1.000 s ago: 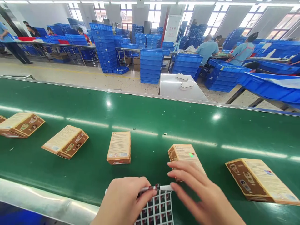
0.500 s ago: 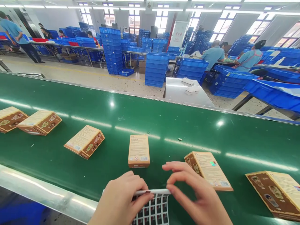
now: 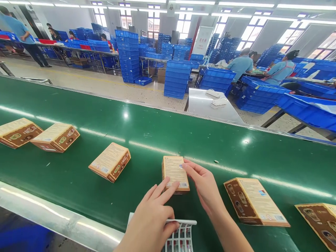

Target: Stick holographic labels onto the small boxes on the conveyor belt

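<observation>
A cream-and-brown carton [image 3: 173,171] lies on the green belt in front of me. My right hand [image 3: 203,182] is at its right edge, fingertips pinched around a small shiny sticker [image 3: 181,166] against the top face. With thumb and curled fingers, my left hand [image 3: 154,217] grips a white-gridded sticker sheet [image 3: 181,238] with a rolled upper edge. Two outstretched fingers of that hand rest on the carton's near end. To the right, another carton [image 3: 265,199] bears a similar shiny sticker on its top. My left palm covers part of the sheet.
More cartons lie on the green conveyor belt [image 3: 147,136]: one to the left [image 3: 111,159], others beyond it, and one at the right edge [image 3: 317,220]. A metal rail borders the near side. Across the belt stand a metal table [image 3: 202,101], stacked blue crates [image 3: 177,78] and several people.
My right hand has gone from the sheet's edge to the middle carton with a sticker. My left fingers have stretched onto that carton, still holding the sheet. The cartons have shifted right in view.
</observation>
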Demonstrator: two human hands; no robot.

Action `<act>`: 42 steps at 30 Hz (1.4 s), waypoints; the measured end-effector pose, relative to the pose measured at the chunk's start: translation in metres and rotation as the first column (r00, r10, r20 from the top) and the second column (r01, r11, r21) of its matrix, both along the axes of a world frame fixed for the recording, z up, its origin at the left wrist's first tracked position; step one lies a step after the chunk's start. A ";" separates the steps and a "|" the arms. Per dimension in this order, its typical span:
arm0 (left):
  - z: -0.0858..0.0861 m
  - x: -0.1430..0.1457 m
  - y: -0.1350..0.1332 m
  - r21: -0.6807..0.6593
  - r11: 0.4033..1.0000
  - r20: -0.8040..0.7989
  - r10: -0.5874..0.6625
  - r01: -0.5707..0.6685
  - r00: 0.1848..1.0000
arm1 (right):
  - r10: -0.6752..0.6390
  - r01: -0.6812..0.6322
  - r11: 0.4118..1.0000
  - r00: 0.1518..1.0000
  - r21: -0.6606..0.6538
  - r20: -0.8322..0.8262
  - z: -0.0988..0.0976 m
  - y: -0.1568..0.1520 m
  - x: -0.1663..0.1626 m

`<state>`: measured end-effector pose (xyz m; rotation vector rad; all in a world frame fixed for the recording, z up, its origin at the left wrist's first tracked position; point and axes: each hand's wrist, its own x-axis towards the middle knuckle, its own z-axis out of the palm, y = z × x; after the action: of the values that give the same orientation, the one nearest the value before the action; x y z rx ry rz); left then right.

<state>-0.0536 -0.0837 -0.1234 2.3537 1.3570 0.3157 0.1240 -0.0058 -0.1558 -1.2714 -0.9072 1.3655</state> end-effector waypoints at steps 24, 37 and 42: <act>0.008 0.029 0.001 0.031 0.989 0.095 -0.148 0.146 0.984 | -0.234 0.032 0.949 0.738 0.313 0.633 0.035 -0.023 0.049; 0.040 0.000 -0.006 -0.195 0.966 0.103 0.191 -0.168 0.976 | 0.190 -0.619 0.735 0.579 0.276 0.793 0.049 -0.078 0.064; 0.036 -0.002 -0.011 -0.112 0.981 0.093 0.171 -0.161 0.981 | -0.087 -0.690 0.579 0.477 0.434 0.874 0.059 -0.076 0.049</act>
<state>-0.0556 -0.0951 -0.0878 2.1155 1.4868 0.3982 0.1728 -0.0820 -0.0964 -1.0006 -2.2777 0.3302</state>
